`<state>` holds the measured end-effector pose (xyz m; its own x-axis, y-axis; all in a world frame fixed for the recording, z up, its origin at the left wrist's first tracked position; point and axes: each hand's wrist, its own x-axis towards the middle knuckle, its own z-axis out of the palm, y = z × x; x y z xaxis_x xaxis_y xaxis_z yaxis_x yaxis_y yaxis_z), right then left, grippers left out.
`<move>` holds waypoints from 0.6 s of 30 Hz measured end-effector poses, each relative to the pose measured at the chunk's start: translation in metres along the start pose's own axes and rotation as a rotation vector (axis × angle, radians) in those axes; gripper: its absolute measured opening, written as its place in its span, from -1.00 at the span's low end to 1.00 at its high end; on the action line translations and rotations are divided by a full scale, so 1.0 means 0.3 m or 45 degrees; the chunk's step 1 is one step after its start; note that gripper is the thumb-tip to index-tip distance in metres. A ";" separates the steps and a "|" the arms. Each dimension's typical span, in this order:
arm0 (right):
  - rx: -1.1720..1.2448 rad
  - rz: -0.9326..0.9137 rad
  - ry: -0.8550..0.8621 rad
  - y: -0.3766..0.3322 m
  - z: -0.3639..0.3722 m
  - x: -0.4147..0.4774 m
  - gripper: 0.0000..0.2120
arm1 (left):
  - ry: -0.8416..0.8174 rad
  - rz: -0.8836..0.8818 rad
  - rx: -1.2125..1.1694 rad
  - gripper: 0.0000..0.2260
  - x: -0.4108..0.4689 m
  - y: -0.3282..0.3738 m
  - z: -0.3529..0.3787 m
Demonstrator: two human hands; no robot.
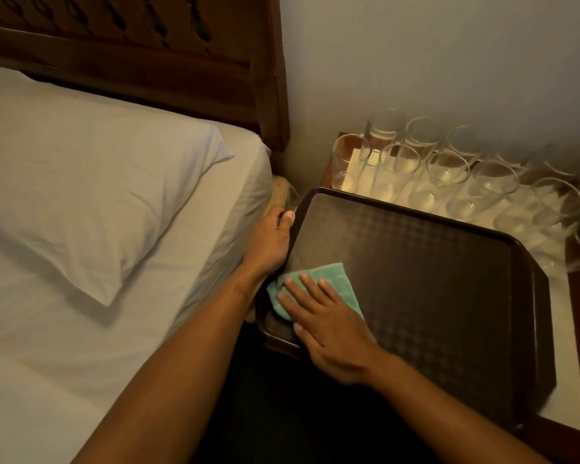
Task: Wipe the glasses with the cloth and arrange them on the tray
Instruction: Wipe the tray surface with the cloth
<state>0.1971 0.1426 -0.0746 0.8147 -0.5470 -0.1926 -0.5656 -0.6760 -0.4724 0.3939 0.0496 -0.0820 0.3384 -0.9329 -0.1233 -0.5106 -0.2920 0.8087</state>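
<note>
Nothing here can be read: no text, label, brand, number or sign. The tray bears only a faint checked pattern (no letters in it), and the glasses just behind the tray are plain and clear. The cloth on the tray's near left corner shows no tag.

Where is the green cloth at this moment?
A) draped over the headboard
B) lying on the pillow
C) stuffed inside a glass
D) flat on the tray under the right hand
D: the right hand presses the green cloth flat onto the tray, near its left edge.
</note>
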 end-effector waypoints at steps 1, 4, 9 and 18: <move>0.015 -0.106 -0.083 0.020 -0.016 -0.037 -0.42 | -0.001 -0.012 0.006 -0.72 0.002 0.004 0.001; -0.023 -0.242 -0.208 0.064 -0.060 -0.094 -0.46 | -0.014 -0.024 0.031 -0.71 -0.005 0.010 0.009; -0.198 -0.203 -0.130 -0.013 -0.050 0.005 -0.46 | 0.062 0.059 0.241 -0.63 -0.016 0.017 0.007; -0.140 -0.058 -0.036 0.143 -0.044 -0.208 -0.46 | 0.096 0.069 0.533 -0.61 -0.023 0.025 0.008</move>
<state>0.1202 0.1413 -0.0716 0.8424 -0.5010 -0.1982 -0.5370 -0.7509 -0.3844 0.3858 0.0533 -0.0765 0.3511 -0.9358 -0.0321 -0.8008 -0.3179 0.5076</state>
